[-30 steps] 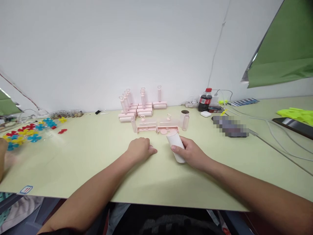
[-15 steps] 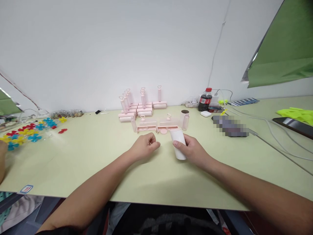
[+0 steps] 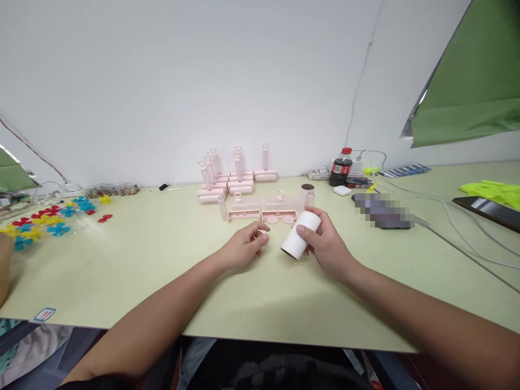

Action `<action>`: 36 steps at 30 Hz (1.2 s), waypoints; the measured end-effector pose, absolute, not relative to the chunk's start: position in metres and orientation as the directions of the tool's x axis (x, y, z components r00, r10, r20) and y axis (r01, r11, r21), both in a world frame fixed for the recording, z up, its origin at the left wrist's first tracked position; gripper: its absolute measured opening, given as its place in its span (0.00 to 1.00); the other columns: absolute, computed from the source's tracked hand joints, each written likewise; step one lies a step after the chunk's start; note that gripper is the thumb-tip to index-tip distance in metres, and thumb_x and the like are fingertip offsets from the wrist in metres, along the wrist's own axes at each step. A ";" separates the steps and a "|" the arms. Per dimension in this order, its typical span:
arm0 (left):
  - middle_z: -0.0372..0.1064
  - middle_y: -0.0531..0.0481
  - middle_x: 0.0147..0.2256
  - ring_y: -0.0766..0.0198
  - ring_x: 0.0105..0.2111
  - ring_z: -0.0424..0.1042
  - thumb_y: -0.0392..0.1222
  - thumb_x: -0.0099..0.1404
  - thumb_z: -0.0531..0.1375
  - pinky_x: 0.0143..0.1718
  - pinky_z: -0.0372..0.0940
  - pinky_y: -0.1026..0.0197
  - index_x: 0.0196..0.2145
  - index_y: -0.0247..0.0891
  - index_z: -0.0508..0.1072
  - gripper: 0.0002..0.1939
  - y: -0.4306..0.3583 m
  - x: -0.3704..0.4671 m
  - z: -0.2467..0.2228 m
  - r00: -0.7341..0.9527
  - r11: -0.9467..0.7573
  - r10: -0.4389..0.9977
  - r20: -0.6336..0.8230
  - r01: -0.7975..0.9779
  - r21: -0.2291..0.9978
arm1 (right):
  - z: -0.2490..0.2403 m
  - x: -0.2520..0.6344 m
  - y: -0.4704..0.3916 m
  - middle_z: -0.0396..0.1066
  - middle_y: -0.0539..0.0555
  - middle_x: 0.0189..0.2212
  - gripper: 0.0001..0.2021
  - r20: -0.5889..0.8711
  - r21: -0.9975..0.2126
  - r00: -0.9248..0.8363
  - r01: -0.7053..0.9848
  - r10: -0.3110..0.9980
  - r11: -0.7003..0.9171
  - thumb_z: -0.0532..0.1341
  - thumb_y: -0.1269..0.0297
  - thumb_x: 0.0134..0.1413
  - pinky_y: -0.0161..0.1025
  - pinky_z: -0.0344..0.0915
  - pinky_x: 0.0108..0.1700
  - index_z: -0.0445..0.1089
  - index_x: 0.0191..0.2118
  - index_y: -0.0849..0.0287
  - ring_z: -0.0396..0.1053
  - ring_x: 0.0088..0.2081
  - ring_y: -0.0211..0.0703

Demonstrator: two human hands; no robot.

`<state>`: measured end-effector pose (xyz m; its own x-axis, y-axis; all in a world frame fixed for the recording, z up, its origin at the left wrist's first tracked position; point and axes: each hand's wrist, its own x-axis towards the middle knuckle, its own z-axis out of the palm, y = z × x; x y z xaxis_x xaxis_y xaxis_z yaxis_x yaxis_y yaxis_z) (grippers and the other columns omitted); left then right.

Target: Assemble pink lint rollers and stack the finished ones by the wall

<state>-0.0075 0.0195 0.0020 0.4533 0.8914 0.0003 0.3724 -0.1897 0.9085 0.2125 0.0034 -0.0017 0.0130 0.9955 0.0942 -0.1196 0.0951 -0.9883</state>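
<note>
A white paper roll (image 3: 299,236) is tilted in the grip of my right hand (image 3: 325,241), its dark hollow end facing down and left. My left hand (image 3: 246,244) is held to the left of the roll with fingers curled but apart, and nothing lies in it. Beyond my hands are two pink open cases, a left one (image 3: 244,215) and a right one (image 3: 279,216) with round pink pieces in it. A clear pink handle (image 3: 222,208) stands left of them. Another white roll (image 3: 307,196) stands to their right, partly behind a clear handle.
Several pink rollers with upright handles (image 3: 214,196) stand near the wall. A cola bottle (image 3: 340,168), a white case (image 3: 342,190), a blurred dark object (image 3: 382,211) and cables are on the right. Colourful plastic pieces (image 3: 59,228) lie left, near another person's arm (image 3: 5,265).
The white roll in my right hand has turned, its lower end swinging left and showing its opening. The fingers of my left hand have spread a little.
</note>
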 end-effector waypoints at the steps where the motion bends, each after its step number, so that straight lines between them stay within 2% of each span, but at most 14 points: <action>1: 0.65 0.51 0.35 0.66 0.31 0.69 0.57 0.67 0.54 0.28 0.63 0.65 0.49 0.41 0.66 0.20 0.021 -0.008 0.001 0.442 -0.189 0.897 0.012 0.360 0.914 | -0.001 0.212 0.004 0.64 0.46 0.33 0.31 0.103 -0.981 0.010 -0.167 0.995 0.103 0.70 0.48 0.44 0.35 0.64 0.23 0.58 0.51 0.50 0.65 0.29 0.39; 5: 0.65 0.51 0.36 0.68 0.28 0.69 0.58 0.65 0.56 0.25 0.63 0.66 0.50 0.41 0.65 0.22 0.026 -0.008 -0.002 0.364 -0.222 0.924 0.117 0.262 0.939 | 0.004 0.212 0.004 0.67 0.47 0.36 0.27 0.081 -0.941 0.008 -0.329 0.997 0.079 0.72 0.51 0.41 0.40 0.73 0.31 0.59 0.41 0.53 0.70 0.33 0.41; 9: 0.67 0.51 0.35 0.68 0.28 0.70 0.56 0.62 0.60 0.24 0.64 0.67 0.50 0.39 0.67 0.24 0.026 -0.008 0.000 0.281 -0.287 0.931 0.233 0.171 0.942 | 0.006 0.213 0.006 0.70 0.50 0.40 0.26 0.055 -0.921 -0.013 -0.387 0.998 0.046 0.75 0.54 0.38 0.42 0.73 0.39 0.58 0.35 0.55 0.71 0.40 0.43; 14: 0.74 0.45 0.41 0.64 0.31 0.73 0.55 0.61 0.62 0.26 0.68 0.64 0.52 0.39 0.70 0.26 0.020 -0.006 0.004 0.279 -0.358 0.912 0.301 0.186 0.915 | 0.001 0.214 0.007 0.69 0.50 0.36 0.25 0.061 -0.955 -0.056 -0.292 0.997 0.042 0.74 0.53 0.37 0.38 0.70 0.34 0.61 0.34 0.56 0.69 0.35 0.40; 19: 0.75 0.43 0.47 0.60 0.36 0.75 0.54 0.60 0.63 0.31 0.71 0.61 0.53 0.38 0.73 0.26 0.019 -0.007 0.004 0.298 -0.391 0.901 0.314 0.246 0.887 | 0.000 0.214 0.006 0.67 0.50 0.35 0.24 0.076 -0.971 -0.094 -0.234 0.993 0.052 0.74 0.52 0.37 0.40 0.70 0.35 0.62 0.33 0.56 0.68 0.37 0.42; 26: 0.75 0.44 0.46 0.63 0.33 0.74 0.53 0.61 0.63 0.33 0.71 0.62 0.52 0.39 0.74 0.24 0.021 -0.011 0.007 0.347 -0.465 0.866 0.359 0.297 0.834 | 0.001 0.216 0.007 0.66 0.48 0.32 0.22 0.047 -0.979 -0.218 -0.202 0.975 0.002 0.73 0.54 0.38 0.39 0.69 0.34 0.61 0.31 0.57 0.69 0.32 0.39; 29: 0.75 0.44 0.46 0.64 0.32 0.74 0.53 0.61 0.63 0.33 0.70 0.62 0.51 0.39 0.75 0.23 0.021 -0.013 0.007 0.382 -0.486 0.852 0.359 0.321 0.813 | 0.002 0.217 0.006 0.68 0.48 0.31 0.21 0.016 -0.993 -0.354 -0.116 0.935 -0.027 0.73 0.53 0.40 0.37 0.66 0.32 0.63 0.33 0.57 0.68 0.28 0.37; 32: 0.76 0.44 0.46 0.64 0.32 0.75 0.53 0.62 0.62 0.34 0.71 0.61 0.48 0.38 0.76 0.21 0.019 -0.014 0.009 0.433 -0.510 0.831 0.350 0.340 0.790 | 0.002 0.217 0.004 0.69 0.49 0.32 0.23 -0.006 -0.999 -0.486 -0.035 0.874 -0.027 0.72 0.53 0.41 0.35 0.64 0.29 0.66 0.40 0.58 0.67 0.27 0.37; 36: 0.74 0.43 0.48 0.61 0.36 0.75 0.53 0.63 0.61 0.34 0.71 0.62 0.50 0.39 0.74 0.22 0.015 -0.014 0.013 0.482 -0.536 0.803 0.350 0.331 0.776 | 0.001 0.218 0.003 0.69 0.51 0.34 0.25 0.021 -1.000 -0.540 -0.004 0.842 0.023 0.70 0.52 0.44 0.34 0.61 0.27 0.67 0.46 0.59 0.65 0.27 0.36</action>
<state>-0.0143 0.0153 0.0129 0.4820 0.8033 0.3499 0.3306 -0.5365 0.7765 0.2176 0.0027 0.0006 -0.5396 0.8416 0.0213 -0.0038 0.0229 -0.9997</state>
